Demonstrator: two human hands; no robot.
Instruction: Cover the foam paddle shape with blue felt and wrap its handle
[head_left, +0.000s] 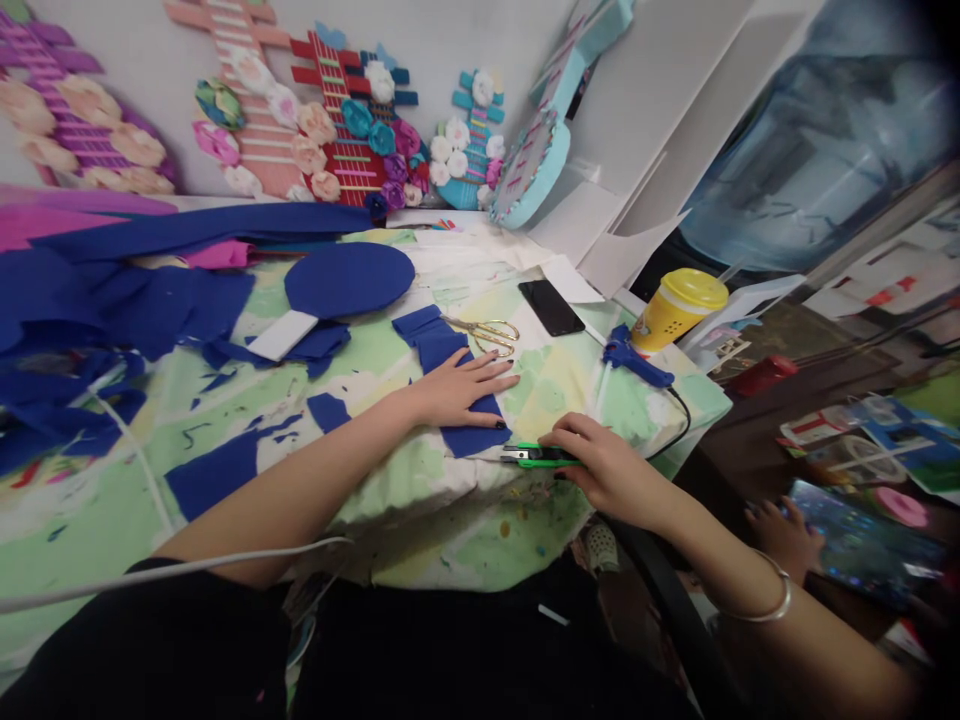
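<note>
My left hand (457,390) lies flat with fingers spread on a strip of dark blue material (472,440) near the table's front edge. In my right hand (604,460) is a green and black utility knife (536,456), its tip pointing left, close to the strip's lower right corner. Gold-handled scissors (491,335) rest just beyond my left fingertips, their blades toward the strip's upper end. A blue oval piece (349,280) and a small white block (283,336) lie farther back to the left.
A phone (551,306), a blue glue gun (636,357) and a yellow cup (679,308) stand or lie at the right. Blue scraps (214,470) cover the left side. Flower-decorated guitar shapes (349,130) lean at the back. Another person's hand (787,538) touches a tablet at far right.
</note>
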